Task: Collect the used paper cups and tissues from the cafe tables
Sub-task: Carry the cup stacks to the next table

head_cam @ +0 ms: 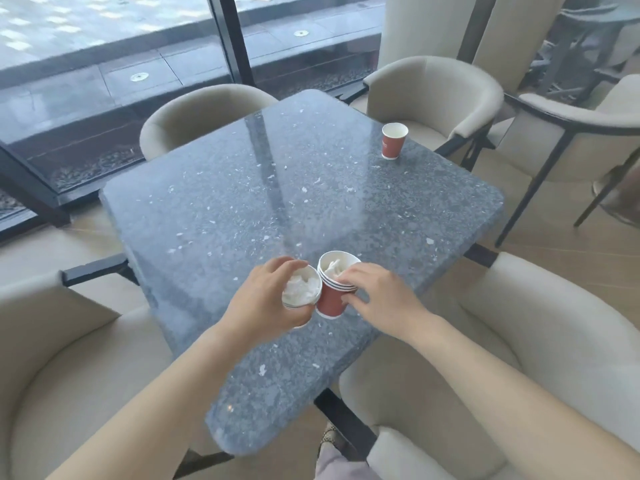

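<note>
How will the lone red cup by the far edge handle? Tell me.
Probably light and crushable: the paper cup looks empty. Likely tips if nudged, upright on a narrow base. May slide on the glossy table.

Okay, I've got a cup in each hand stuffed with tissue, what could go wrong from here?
1. The left hand holds its cup tipped, so the heaped tissue may spill.
2. The right hand only pinches the stack near its rim; pushing the cups together could topple it.
3. The lone cup stands near the table edge. With both hands full, a reach might knock it off.
</note>
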Action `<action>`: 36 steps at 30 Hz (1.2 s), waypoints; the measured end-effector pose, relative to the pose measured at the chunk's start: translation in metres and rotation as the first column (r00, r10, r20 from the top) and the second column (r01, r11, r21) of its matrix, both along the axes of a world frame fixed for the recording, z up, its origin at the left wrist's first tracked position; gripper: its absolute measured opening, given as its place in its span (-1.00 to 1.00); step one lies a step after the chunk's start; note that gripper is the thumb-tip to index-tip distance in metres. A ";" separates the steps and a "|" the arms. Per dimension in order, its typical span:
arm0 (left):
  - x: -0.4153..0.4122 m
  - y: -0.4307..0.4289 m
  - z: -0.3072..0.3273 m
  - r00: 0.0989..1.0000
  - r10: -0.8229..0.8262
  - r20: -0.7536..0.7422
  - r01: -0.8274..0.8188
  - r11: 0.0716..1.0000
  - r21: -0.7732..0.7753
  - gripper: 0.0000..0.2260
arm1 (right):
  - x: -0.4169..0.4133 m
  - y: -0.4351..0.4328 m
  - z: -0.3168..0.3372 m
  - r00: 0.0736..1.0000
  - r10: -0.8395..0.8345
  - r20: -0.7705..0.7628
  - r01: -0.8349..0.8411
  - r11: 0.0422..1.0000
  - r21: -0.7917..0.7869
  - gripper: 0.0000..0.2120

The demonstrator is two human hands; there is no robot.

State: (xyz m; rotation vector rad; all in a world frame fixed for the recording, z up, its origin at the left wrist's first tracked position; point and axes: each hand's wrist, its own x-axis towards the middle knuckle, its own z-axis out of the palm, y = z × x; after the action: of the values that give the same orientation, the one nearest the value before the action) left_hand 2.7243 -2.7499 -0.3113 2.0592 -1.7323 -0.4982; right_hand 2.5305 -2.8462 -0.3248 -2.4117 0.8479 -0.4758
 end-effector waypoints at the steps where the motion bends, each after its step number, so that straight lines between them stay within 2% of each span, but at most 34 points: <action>1: -0.007 0.018 0.002 1.000 -0.001 0.000 0.001 1.000 -0.018 -0.43 | -0.006 0.017 0.005 1.000 0.003 0.007 -0.003 1.000 -0.022 -0.75; 6: -0.046 0.092 0.017 0.999 -0.026 -0.042 0.022 0.997 -0.076 -0.46 | -0.039 0.093 0.035 1.000 0.008 0.012 -0.006 0.995 -0.095 -0.69; 9: -0.074 0.126 0.030 0.989 0.026 -0.146 -0.043 0.993 -0.112 -0.47 | -0.064 0.131 0.048 1.000 0.014 0.018 -0.012 0.993 -0.119 -0.68; 12: -0.105 0.150 0.043 0.966 0.050 -0.255 -0.081 0.990 -0.115 -0.47 | -0.094 0.157 0.060 0.999 0.007 0.038 -0.001 0.989 -0.147 -0.67; 16: -0.147 0.163 0.057 0.959 0.050 -0.278 -0.096 0.983 -0.155 -0.47 | -0.135 0.172 0.072 0.994 -0.031 0.102 0.047 0.985 -0.166 -0.68; 23: -0.242 0.141 0.078 0.972 0.029 -0.232 -0.070 0.983 -0.170 -0.48 | -0.233 0.158 0.082 0.986 -0.090 0.139 0.104 0.990 -0.093 -0.75; 30: -0.409 0.091 0.080 0.970 0.026 -0.242 -0.079 0.975 -0.209 -0.47 | -0.396 0.113 0.086 0.986 -0.112 0.126 0.129 0.982 -0.139 -0.75; 36: -0.527 0.046 0.088 0.975 -0.011 -0.223 -0.031 0.982 -0.184 -0.46 | -0.514 0.076 0.091 0.973 -0.188 0.131 0.207 0.967 -0.151 -0.75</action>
State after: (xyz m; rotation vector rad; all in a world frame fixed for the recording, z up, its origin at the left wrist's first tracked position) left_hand 2.1969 -2.7037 -0.2237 1.8057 -1.5729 -0.5214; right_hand 2.0166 -2.7701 -0.2334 -2.4291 1.0397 -0.7825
